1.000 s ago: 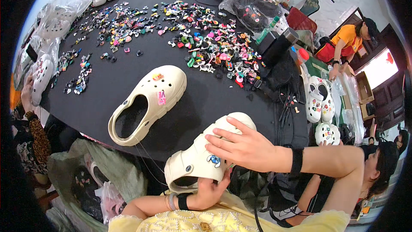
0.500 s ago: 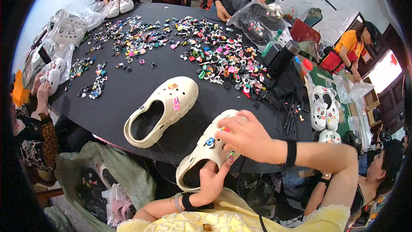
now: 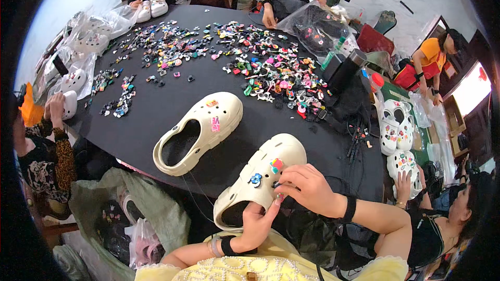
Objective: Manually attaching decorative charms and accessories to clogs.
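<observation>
A cream clog point(image 3: 284, 148) lies tilted at the table's near edge, its heel toward me. My left hand point(image 3: 256, 227) grips it, fingers inside the foot opening and thumb along the outer side. Two charms sit on its upper: a blue one point(image 3: 254, 179) and a pink-and-green one point(image 3: 276, 165). At the side of the upper, my right hand point(image 3: 312, 190) is closed in a pinch on a small dark charm point(image 3: 276, 184), mostly covered by the fingers. The matching cream clog point(image 3: 227, 109) rests to the left, with an orange charm and a pink one.
Loose charms point(image 3: 281, 80) cover the far part of the black table point(image 3: 130, 135). A black bottle point(image 3: 350, 67) stands at the right, near cables. White decorated clogs point(image 3: 389, 132) sit farther right. Several people work around the table. A green sack point(image 3: 156, 208) lies below left.
My right hand has moved from the clog's toe down to its side, uncovering the pink-and-green charm. My left hand keeps its grip. At the right, a co-worker's hand now touches a white clog.
</observation>
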A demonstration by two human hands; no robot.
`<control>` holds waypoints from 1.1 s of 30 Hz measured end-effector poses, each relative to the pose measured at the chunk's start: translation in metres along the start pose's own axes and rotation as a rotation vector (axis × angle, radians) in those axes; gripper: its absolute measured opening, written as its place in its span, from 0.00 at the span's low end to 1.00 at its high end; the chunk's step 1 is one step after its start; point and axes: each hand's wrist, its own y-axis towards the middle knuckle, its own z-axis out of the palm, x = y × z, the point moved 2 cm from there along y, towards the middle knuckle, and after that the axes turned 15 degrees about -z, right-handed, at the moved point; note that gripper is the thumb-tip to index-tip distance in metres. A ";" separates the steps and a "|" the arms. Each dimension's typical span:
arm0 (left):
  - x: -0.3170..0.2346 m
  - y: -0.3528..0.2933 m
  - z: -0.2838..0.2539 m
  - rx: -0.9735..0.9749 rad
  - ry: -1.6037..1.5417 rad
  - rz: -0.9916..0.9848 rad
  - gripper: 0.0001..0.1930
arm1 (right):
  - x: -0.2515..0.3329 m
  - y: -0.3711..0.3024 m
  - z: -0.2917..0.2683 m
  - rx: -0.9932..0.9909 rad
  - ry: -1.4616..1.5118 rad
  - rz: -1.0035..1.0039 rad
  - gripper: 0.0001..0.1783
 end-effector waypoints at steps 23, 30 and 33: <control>0.008 -0.008 -0.004 0.048 -0.217 -0.022 0.15 | 0.024 0.015 0.006 0.075 -0.385 -0.129 0.12; 0.003 -0.012 0.001 0.011 -0.306 -0.042 0.13 | 0.033 0.016 0.005 0.272 -0.428 -0.048 0.17; 0.007 -0.008 -0.002 -0.035 -0.267 -0.060 0.12 | 0.027 0.018 0.015 0.208 -0.354 0.040 0.17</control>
